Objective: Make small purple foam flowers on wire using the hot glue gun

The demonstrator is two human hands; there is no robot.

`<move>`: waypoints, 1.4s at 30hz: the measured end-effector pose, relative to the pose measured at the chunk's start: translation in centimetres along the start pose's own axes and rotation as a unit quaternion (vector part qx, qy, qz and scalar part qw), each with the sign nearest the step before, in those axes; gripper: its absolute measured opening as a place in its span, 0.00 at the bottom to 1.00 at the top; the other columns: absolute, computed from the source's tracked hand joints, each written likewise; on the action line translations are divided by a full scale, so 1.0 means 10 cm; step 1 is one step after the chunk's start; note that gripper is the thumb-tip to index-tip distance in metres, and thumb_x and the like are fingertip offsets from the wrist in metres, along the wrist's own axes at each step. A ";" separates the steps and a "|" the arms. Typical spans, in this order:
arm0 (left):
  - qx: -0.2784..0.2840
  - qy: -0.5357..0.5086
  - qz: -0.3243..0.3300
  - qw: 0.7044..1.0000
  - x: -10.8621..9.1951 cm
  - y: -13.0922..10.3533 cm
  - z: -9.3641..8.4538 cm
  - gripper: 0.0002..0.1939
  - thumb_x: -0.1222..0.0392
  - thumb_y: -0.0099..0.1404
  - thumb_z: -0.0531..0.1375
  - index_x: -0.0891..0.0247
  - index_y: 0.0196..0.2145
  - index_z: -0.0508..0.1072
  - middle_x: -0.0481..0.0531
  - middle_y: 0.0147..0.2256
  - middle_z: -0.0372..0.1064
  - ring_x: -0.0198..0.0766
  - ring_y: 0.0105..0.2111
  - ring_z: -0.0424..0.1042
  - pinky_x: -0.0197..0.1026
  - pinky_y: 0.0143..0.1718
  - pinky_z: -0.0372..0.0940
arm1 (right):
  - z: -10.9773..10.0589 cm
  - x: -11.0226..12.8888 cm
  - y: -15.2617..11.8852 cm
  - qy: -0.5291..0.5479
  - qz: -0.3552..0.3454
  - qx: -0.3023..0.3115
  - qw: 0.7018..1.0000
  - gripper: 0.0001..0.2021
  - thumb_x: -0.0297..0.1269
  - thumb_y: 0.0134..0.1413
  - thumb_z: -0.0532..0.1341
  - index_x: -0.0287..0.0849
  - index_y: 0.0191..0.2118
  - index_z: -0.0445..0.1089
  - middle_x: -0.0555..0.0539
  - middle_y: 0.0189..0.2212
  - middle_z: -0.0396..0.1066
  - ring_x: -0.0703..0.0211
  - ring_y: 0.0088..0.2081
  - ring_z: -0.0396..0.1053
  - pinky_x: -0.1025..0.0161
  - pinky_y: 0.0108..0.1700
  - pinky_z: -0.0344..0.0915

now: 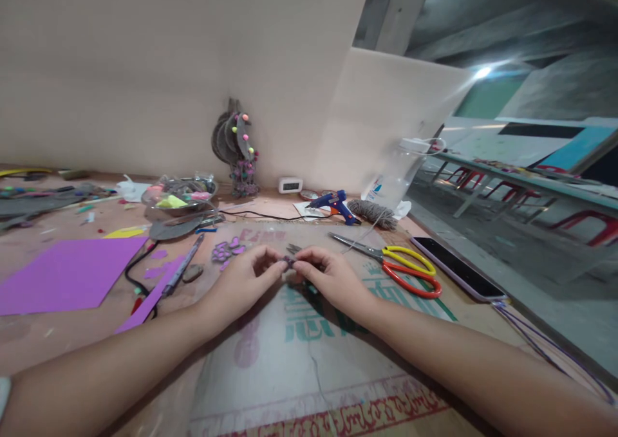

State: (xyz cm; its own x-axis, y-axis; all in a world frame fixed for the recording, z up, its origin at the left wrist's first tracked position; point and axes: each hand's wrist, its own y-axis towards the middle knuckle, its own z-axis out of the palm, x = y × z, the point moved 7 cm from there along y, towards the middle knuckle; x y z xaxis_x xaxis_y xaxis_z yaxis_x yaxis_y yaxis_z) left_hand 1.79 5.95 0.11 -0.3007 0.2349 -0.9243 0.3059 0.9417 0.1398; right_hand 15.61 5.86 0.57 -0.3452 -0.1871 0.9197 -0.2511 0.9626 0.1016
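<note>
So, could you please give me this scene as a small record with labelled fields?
left hand: fingertips of the left hand at a small dark purple piece
right hand: fingertips of the right hand at the same piece
left side: purple sheet, pen, purple petal shapes
right side: scissors with yellow and red-orange handles, phone
behind: blue glue gun, grey yarn

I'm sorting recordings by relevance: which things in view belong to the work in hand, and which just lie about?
Likely in the work:
- small purplish piece, in both hands' fingertips
- purple petal shapes
- purple sheet
- scissors
- glue gun

Probably just lying about:
- phone
- white digital display
</note>
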 end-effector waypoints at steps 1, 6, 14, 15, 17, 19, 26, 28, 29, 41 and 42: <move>-0.003 0.002 0.000 1.000 0.00 0.00 0.00 0.10 0.53 0.60 0.56 0.62 0.32 0.69 0.45 0.23 0.66 0.32 0.20 0.63 0.34 0.21 0.56 | 0.00 0.01 0.00 0.000 -0.006 -0.003 1.000 0.08 0.37 0.51 0.59 0.40 0.36 0.69 0.52 0.22 0.67 0.64 0.26 0.65 0.66 0.31 0.61; -0.004 0.011 0.008 1.000 -0.02 0.00 -0.01 0.09 0.54 0.61 0.55 0.62 0.32 0.68 0.45 0.22 0.66 0.32 0.19 0.62 0.33 0.21 0.55 | 0.05 0.03 -0.03 0.033 -0.011 0.014 0.999 0.12 0.39 0.55 0.55 0.39 0.42 0.67 0.56 0.18 0.60 0.68 0.21 0.59 0.68 0.26 0.56; -0.003 0.029 0.016 0.999 -0.04 -0.02 0.00 0.10 0.53 0.60 0.55 0.62 0.30 0.67 0.45 0.22 0.67 0.32 0.19 0.63 0.34 0.22 0.57 | 0.11 -0.02 -0.01 0.087 0.030 0.016 0.996 0.09 0.40 0.51 0.59 0.39 0.34 0.66 0.57 0.16 0.59 0.69 0.18 0.55 0.69 0.23 0.51; 0.000 0.032 0.017 0.999 -0.04 -0.02 0.00 0.09 0.53 0.60 0.55 0.62 0.30 0.68 0.45 0.22 0.67 0.32 0.20 0.63 0.34 0.23 0.57 | 0.11 -0.01 -0.01 0.085 0.032 0.014 0.996 0.09 0.40 0.51 0.58 0.39 0.33 0.66 0.57 0.15 0.58 0.69 0.18 0.55 0.69 0.22 0.51; 0.007 0.039 0.022 0.999 -0.05 -0.02 0.01 0.09 0.54 0.60 0.56 0.63 0.31 0.68 0.46 0.23 0.67 0.33 0.21 0.64 0.34 0.23 0.57 | 0.11 0.00 -0.01 0.080 0.031 0.010 0.996 0.07 0.39 0.51 0.58 0.39 0.32 0.65 0.57 0.15 0.58 0.70 0.18 0.55 0.69 0.22 0.51; 0.013 0.039 0.028 0.999 -0.06 -0.02 0.02 0.09 0.54 0.60 0.56 0.63 0.31 0.68 0.46 0.23 0.67 0.33 0.22 0.64 0.34 0.23 0.57 | 0.10 0.01 -0.02 0.070 0.027 0.005 0.997 0.07 0.38 0.51 0.57 0.39 0.31 0.65 0.57 0.16 0.58 0.70 0.18 0.55 0.70 0.22 0.51; 0.023 0.027 0.024 0.999 -0.03 -0.02 0.05 0.11 0.52 0.61 0.55 0.63 0.31 0.68 0.46 0.24 0.66 0.32 0.21 0.62 0.33 0.22 0.55 | 0.09 0.03 -0.02 0.034 0.013 0.011 0.999 0.07 0.38 0.52 0.57 0.39 0.29 0.65 0.56 0.17 0.59 0.69 0.19 0.56 0.69 0.23 0.52; 0.016 0.028 0.026 0.999 -0.02 -0.02 0.04 0.11 0.52 0.62 0.54 0.63 0.30 0.67 0.46 0.24 0.66 0.33 0.22 0.63 0.34 0.23 0.56 | 0.09 0.02 -0.02 0.031 0.008 0.017 0.999 0.08 0.38 0.53 0.57 0.39 0.30 0.65 0.56 0.16 0.58 0.69 0.19 0.56 0.69 0.23 0.52; 0.011 0.029 0.027 0.999 -0.02 -0.01 0.03 0.11 0.53 0.62 0.54 0.63 0.30 0.67 0.46 0.24 0.66 0.33 0.23 0.63 0.34 0.23 0.57 | 0.09 0.01 -0.02 0.032 0.006 0.018 0.999 0.08 0.39 0.53 0.57 0.39 0.31 0.66 0.56 0.16 0.58 0.69 0.19 0.56 0.69 0.23 0.53; -0.012 0.018 -0.003 1.000 0.01 0.01 -0.01 0.09 0.55 0.60 0.55 0.63 0.31 0.68 0.45 0.21 0.65 0.32 0.19 0.61 0.34 0.20 0.55 | 0.13 -0.03 -0.02 0.073 -0.015 0.047 0.996 0.14 0.40 0.56 0.55 0.39 0.46 0.63 0.56 0.17 0.60 0.67 0.21 0.59 0.67 0.27 0.56; -0.012 0.021 -0.003 1.000 0.00 0.00 -0.01 0.09 0.55 0.60 0.55 0.63 0.31 0.68 0.44 0.21 0.65 0.32 0.19 0.61 0.34 0.20 0.55 | 0.14 -0.03 -0.02 0.082 -0.012 0.053 0.995 0.14 0.40 0.56 0.55 0.39 0.45 0.63 0.56 0.16 0.59 0.67 0.21 0.58 0.67 0.26 0.56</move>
State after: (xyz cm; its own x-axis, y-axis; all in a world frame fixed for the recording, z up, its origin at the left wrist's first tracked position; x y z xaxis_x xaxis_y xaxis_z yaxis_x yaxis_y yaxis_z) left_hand 1.68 6.04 0.12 -0.3410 0.2385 -0.9093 0.2820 0.9487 0.1431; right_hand 14.52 5.48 -0.25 -0.1880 -0.1661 0.9680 -0.3540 0.9308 0.0909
